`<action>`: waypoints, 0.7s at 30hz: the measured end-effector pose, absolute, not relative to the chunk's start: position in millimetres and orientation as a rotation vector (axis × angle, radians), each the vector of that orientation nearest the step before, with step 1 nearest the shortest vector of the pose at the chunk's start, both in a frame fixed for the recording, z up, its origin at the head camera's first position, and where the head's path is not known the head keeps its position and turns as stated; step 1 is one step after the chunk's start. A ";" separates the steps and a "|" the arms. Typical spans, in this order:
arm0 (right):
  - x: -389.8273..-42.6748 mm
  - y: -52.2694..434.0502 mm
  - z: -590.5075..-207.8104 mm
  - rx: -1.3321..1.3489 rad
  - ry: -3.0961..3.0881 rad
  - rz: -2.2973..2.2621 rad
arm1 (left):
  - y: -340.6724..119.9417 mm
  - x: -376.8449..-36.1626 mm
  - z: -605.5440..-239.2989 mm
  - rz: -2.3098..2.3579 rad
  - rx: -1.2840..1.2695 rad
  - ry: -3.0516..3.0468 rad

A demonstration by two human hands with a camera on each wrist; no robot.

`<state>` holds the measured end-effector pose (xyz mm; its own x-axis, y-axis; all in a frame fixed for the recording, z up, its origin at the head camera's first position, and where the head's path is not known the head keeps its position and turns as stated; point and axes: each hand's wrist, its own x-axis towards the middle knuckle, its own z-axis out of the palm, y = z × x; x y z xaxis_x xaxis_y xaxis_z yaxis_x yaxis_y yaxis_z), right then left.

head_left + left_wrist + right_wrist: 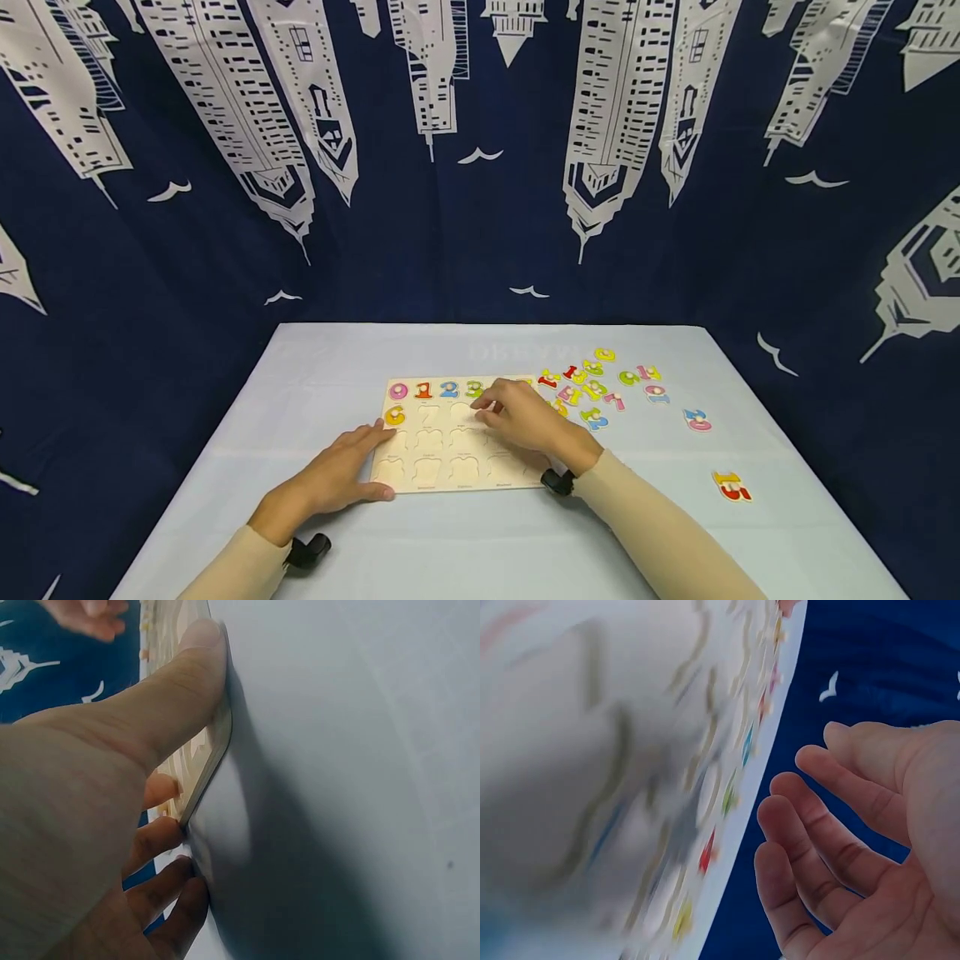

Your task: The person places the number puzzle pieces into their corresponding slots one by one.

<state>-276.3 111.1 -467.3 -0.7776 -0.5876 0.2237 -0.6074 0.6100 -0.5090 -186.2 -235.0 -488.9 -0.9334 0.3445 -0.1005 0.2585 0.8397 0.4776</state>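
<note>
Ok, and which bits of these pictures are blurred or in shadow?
Head view: the puzzle board is fairly clear, its captions illegible; left wrist view: a soft-edged shadow darkens the table beside the left hand; right wrist view: the board's near part is heavily blurred, the right hand sharper.

The head view looks forward and down over the table (315, 375); both wrist views, close and tilted, share the board (446, 454).

Soft shadow (289, 855), blurry close-up board (562, 765)
</note>
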 end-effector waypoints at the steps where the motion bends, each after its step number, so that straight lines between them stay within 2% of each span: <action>1: -274.0 120.1 -466.4 1.024 -2.787 0.897 | -235.2 -185.9 -488.3 0.700 0.469 2.836; 14: -243.4 212.4 -475.6 0.821 -2.799 0.808 | -236.7 -186.5 -490.7 0.715 0.448 2.834; 21: -242.3 247.1 -483.5 0.654 -2.812 0.774 | -236.3 -186.1 -490.2 0.727 0.464 2.837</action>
